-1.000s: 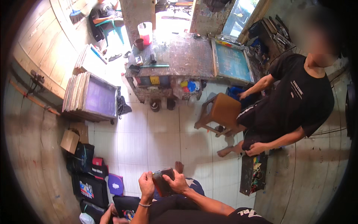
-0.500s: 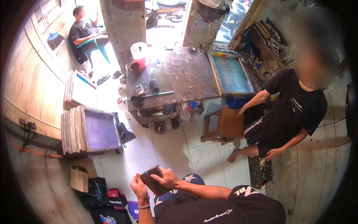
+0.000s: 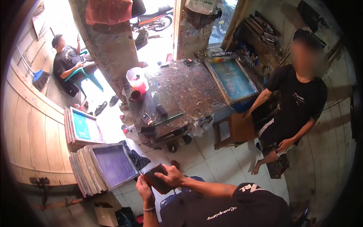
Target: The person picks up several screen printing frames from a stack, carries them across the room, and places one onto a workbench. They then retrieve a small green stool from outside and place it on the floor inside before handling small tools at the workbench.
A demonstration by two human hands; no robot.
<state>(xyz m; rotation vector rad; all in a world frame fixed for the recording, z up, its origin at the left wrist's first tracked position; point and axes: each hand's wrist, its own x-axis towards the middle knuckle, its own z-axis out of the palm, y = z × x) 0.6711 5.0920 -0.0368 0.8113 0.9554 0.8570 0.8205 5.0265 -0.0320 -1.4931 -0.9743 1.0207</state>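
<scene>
In front of my body I hold a dark brown, flat rectangular thing (image 3: 158, 183), wallet-like, with a reddish edge. My right hand (image 3: 172, 177) grips it from the right, the thumb lying across its face. At its left edge, my left hand (image 3: 145, 189) is closed, its fingertips pinching near the upper corner. Whether something small sits between those fingertips is too fine to make out. A bracelet circles my left wrist. Beyond my left hand leans a stack of wooden-framed screens (image 3: 89, 172), the front one with purple mesh.
A paint-stained table (image 3: 189, 89) carries a blue screen (image 3: 234, 77), a pink-filled tub (image 3: 138, 80) and a brown mug (image 3: 136, 96). On the right, another person (image 3: 297, 90) touches a brown stool (image 3: 236, 130). Someone sits on a green chair (image 3: 90, 77) outside. A cardboard box (image 3: 106, 215) lies lower left.
My view has shifted, bringing the screen stack closer to my hands and showing a motorcycle through the doorway. Both hands keep hold of the dark flat thing. The standing person's head has lowered in view.
</scene>
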